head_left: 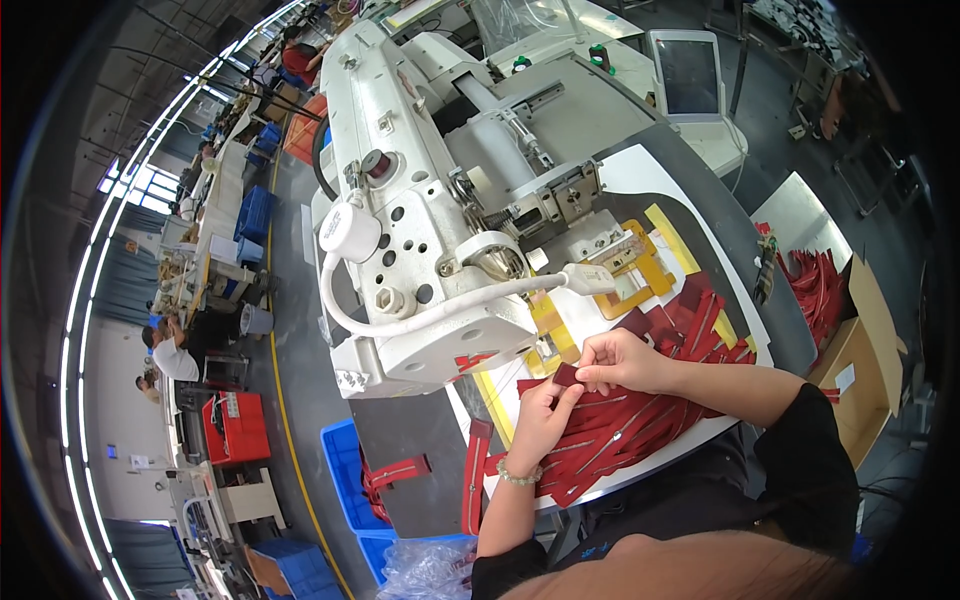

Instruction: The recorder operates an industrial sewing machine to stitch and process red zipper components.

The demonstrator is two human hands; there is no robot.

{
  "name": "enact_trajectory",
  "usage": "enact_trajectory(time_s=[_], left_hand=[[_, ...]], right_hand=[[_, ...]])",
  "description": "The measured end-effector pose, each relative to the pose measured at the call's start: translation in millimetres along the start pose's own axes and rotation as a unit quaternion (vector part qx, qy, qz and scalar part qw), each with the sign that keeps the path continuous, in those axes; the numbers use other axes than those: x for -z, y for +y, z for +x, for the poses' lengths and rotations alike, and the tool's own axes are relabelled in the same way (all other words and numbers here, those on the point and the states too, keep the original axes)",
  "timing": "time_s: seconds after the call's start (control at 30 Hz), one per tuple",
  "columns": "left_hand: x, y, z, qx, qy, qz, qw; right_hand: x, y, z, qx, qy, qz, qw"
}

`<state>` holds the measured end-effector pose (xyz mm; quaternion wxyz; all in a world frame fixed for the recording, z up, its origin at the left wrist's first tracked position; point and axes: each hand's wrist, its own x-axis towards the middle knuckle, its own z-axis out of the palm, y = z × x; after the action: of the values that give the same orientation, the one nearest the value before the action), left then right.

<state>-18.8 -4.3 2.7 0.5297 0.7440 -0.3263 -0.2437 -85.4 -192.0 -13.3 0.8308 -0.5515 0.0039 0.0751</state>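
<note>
Between the fingertips of my two hands is a small dark red fabric piece. My left hand, with a beaded bracelet at the wrist, pinches its near left side. The fingers of my right hand are closed on its right side. Just below both hands spreads a heap of red zippers with metallic teeth lines. More dark red fabric pieces lie at the heap's far right. Directly ahead of my left hand stands the head of a white industrial sewing machine, with a yellow clamp frame beside its needle area.
Separate red zippers lie on the dark table left of my arm. A blue bin stands lower left, near clear plastic wrap. On the right are a cardboard box, hanging red zippers and a screen. Other people work far left.
</note>
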Motion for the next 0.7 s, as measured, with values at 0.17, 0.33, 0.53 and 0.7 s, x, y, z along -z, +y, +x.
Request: enact_trajectory(time_s=[0.17,0.33,0.53,0.7], left_hand=[[-8,1,1,-0.032,0.046,-0.005,0.998],[-8,0,0,-0.037,0.044,0.032,0.998],[7,-1,0,0.027,0.012,0.015,0.999],[7,5,1,0.007,0.025,0.017,1.0]], right_hand=[[-3,2,0,-0.015,0.005,0.024,1.0],[-3,0,-1,-0.004,0.005,0.0,1.0],[-3,0,-3,-0.005,-0.002,-0.004,1.0],[-3,3,-3,0.0,-0.004,-0.008,1.0]])
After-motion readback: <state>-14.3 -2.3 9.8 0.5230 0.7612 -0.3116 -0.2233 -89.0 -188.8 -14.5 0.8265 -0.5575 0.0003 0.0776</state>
